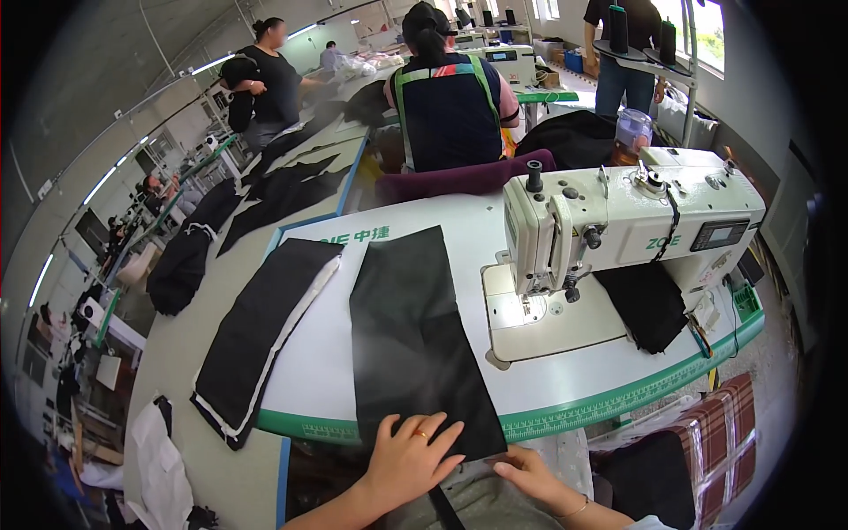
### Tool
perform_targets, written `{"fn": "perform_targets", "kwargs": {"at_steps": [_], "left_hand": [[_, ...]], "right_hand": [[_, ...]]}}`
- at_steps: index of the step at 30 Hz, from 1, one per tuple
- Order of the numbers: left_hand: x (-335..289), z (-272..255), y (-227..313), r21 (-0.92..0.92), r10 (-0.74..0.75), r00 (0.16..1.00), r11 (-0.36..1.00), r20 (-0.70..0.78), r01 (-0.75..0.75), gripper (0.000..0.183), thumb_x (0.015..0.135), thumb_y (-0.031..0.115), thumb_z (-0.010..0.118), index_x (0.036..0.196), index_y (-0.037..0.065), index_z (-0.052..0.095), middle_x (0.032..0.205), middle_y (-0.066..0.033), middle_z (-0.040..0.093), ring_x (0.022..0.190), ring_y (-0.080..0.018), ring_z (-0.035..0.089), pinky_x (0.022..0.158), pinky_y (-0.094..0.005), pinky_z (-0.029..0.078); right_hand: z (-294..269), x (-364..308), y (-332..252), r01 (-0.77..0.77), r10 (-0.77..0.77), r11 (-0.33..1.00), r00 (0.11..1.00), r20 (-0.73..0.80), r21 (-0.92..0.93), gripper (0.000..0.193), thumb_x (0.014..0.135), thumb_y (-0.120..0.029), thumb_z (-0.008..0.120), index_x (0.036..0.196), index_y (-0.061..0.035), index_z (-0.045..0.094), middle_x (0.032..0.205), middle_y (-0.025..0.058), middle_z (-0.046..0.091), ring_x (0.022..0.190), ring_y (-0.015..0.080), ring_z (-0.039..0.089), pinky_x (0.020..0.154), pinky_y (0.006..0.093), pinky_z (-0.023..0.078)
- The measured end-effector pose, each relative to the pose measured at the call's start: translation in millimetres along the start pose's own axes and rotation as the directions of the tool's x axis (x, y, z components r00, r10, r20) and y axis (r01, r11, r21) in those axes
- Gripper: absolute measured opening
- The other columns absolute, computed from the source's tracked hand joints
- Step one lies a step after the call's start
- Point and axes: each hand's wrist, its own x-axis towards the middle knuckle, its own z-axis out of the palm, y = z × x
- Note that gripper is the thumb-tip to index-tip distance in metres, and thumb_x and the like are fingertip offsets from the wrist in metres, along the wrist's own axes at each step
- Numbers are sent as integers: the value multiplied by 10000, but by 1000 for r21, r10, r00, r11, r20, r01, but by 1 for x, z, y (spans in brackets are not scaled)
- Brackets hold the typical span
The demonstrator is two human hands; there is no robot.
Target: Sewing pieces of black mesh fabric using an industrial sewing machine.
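Note:
A long black fabric piece lies on the white sewing table, its near end hanging over the green front edge. My left hand rests on that near end, fingers spread and nothing gripped. At the near right corner my right hand pinches the fabric's edge between thumb and fingers. To the left is a folded black fabric piece with a white edge along its right side and bottom. On the right stands a white sewing machine, with a black scrap under its arm. A dark strip hangs below my left hand.
Black cut pieces cover the long side table at left, with white cloth at its near end. A seated person works ahead; others stand farther back. Small scissors lie right of the machine. Plaid cloth is at lower right.

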Motion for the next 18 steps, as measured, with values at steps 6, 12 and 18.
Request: {"fn": "perform_targets", "kwargs": {"at_steps": [6, 12, 18], "left_hand": [[68, 0, 31, -404, 402, 914, 828, -54, -388, 667, 908, 366, 734, 1467, 72, 521, 1353, -109, 614, 1245, -348, 568, 1100, -534, 353], [130, 29, 101, -720, 816, 383, 568, 432, -399, 329, 864, 349, 757, 1077, 105, 698, 800, -167, 685, 761, -384, 666, 679, -461, 512], [119, 86, 184, -774, 814, 39, 565, 580, -286, 213, 843, 216, 786, 895, 34, 688, 805, -188, 660, 771, -406, 636, 658, -452, 493]], "right_hand": [[23, -32, -35, 70, -56, 996, 978, -202, 60, 213, 1024, -196, 654, 1064, 8, 704, 854, -6, 682, 767, 96, 602, 689, 283, 513], [-70, -208, -113, 44, 14, 675, 997, 72, -736, 370, 1042, -369, 602, 1008, -16, 708, 646, 174, 665, 604, 351, 651, 605, 406, 527], [-130, -396, -138, -607, 483, 702, 791, -377, -373, 279, 1027, -245, 632, 941, 12, 695, 656, 122, 713, 542, 145, 699, 521, 295, 518]]}}
